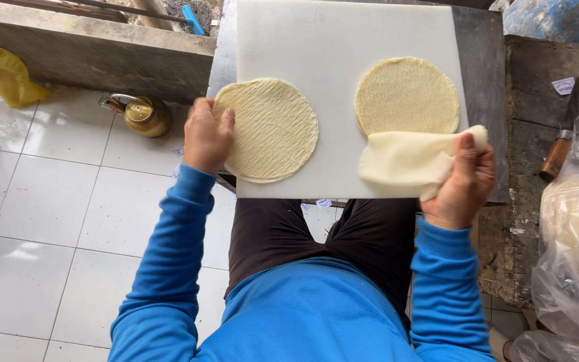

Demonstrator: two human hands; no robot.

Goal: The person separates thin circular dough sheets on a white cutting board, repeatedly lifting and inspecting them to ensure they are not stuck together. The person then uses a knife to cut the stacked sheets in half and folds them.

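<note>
A white cutting board [330, 40] lies in front of me over my lap. Two round pale dough sheets rest on it: a left stack [276, 131] and a right stack [407, 94]. My left hand [206, 137] rests on the left edge of the left stack, fingers curled over its rim. My right hand [464, 184] grips a folded, drooping sheet of dough [407, 161] at the board's lower right, just below the right stack. Both arms wear blue sleeves.
A brass pot [143, 115] stands on the white tiled floor at left. A yellow bag [5, 74] lies by a concrete ledge. A knife with a wooden handle [561, 144] lies on the worn table at right, beside clear plastic bags [577, 255].
</note>
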